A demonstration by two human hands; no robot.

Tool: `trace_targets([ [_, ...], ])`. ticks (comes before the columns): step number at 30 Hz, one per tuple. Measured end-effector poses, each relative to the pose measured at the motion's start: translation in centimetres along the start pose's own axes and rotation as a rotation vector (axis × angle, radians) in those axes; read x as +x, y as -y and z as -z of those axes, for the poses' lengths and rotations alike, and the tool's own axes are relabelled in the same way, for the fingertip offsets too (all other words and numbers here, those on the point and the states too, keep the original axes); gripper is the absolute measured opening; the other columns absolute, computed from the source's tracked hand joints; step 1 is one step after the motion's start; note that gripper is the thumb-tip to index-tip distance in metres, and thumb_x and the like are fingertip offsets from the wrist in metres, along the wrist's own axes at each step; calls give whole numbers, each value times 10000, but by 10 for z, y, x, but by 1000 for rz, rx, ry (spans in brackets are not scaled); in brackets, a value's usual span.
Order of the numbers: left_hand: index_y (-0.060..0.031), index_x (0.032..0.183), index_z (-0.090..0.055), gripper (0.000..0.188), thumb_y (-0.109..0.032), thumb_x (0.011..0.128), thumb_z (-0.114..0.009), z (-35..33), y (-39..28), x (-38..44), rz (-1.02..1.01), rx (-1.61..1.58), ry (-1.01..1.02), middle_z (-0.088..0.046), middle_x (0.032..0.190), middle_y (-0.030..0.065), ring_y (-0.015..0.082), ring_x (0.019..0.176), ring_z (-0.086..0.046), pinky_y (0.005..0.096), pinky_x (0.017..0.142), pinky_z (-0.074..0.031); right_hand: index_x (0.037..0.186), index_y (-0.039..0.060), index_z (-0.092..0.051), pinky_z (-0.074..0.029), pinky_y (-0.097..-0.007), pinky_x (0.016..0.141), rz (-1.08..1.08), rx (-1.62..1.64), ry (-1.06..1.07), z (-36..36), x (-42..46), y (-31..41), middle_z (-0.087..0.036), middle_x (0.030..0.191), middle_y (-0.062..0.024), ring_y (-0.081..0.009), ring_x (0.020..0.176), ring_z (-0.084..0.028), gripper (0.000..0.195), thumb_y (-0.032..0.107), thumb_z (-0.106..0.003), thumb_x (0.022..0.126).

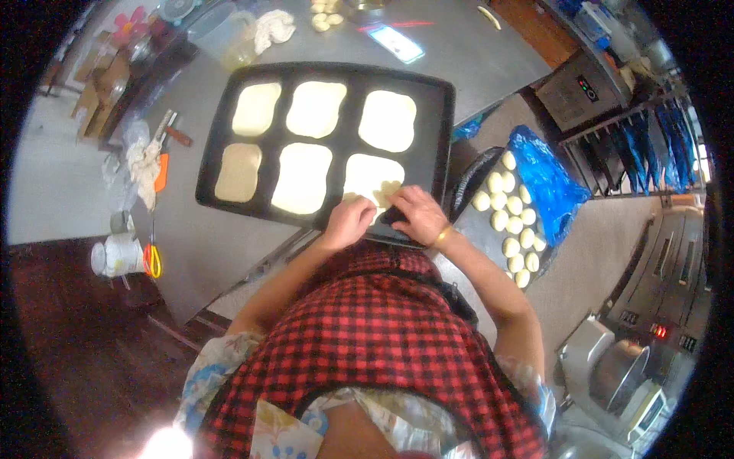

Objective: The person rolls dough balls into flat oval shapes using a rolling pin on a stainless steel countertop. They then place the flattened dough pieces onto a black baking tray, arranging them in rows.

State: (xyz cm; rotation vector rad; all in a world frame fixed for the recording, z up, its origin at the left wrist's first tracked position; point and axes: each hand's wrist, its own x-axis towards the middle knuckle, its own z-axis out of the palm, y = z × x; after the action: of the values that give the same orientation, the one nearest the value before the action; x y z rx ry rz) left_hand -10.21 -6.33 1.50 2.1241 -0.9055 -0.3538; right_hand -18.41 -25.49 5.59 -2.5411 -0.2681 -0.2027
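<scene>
A black baking tray (425,120) lies on the metal table before me, bearing several flat, roughly rectangular dough sheets in two rows. My left hand (351,221) and my right hand (417,213) are both at the near edge of the front right dough sheet (373,171), thumbs and fingertips pinching its dough. The front middle sheet (302,178) lies left of my left hand, and the back right sheet (387,120) is beyond my hands. Further left is a darker-looking sheet (238,172), in shade. The fingertips partly hide the edge they hold.
Dough balls (514,205) sit on a tray at my right beside a blue plastic bag (542,178). On the metal table (195,241) at left are an orange scraper (161,172), a cloth (144,163) and scissors (152,261). A lit phone (397,44) lies behind the baking tray.
</scene>
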Motion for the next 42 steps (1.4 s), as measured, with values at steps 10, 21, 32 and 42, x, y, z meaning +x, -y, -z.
trace_targets([
  [10, -30, 1059, -516, 393, -140, 730, -700, 14, -3, -4, -188, 213, 87, -507, 1004, 144, 324, 929, -537, 406, 791, -464, 899, 27, -633, -503, -360, 698, -159, 543, 52, -9, 12, -17, -620, 876, -114, -324, 806, -610, 155, 70, -680, 757],
  [21, -53, 916, -630, 211, -204, 771, -645, 38, 13, -1, -473, 302, 347, -542, 939, 75, 252, 952, -497, 355, 836, -431, 985, 126, -651, -439, -371, 828, 173, -12, 157, -9, -20, -15, -583, 933, -30, -213, 964, -552, 235, 124, -635, 750],
  [32, -49, 1068, -585, 530, -517, 824, -543, 17, -4, -17, -457, 469, 335, -538, 1067, 117, 300, 1068, -468, 469, 940, -338, 1088, 123, -644, -359, -414, 963, 259, -127, 236, -21, -25, -2, -564, 1044, -48, -225, 1064, -515, 369, 130, -562, 729],
  [42, -17, 806, -637, 249, -265, 824, -633, 64, 15, -35, 180, 314, -149, -616, 781, 137, 341, 712, -624, 450, 609, -473, 1028, 111, -642, -374, -387, 954, 254, -109, 109, -24, 0, 9, -575, 1036, -38, -212, 1020, -528, 303, 88, -566, 735],
])
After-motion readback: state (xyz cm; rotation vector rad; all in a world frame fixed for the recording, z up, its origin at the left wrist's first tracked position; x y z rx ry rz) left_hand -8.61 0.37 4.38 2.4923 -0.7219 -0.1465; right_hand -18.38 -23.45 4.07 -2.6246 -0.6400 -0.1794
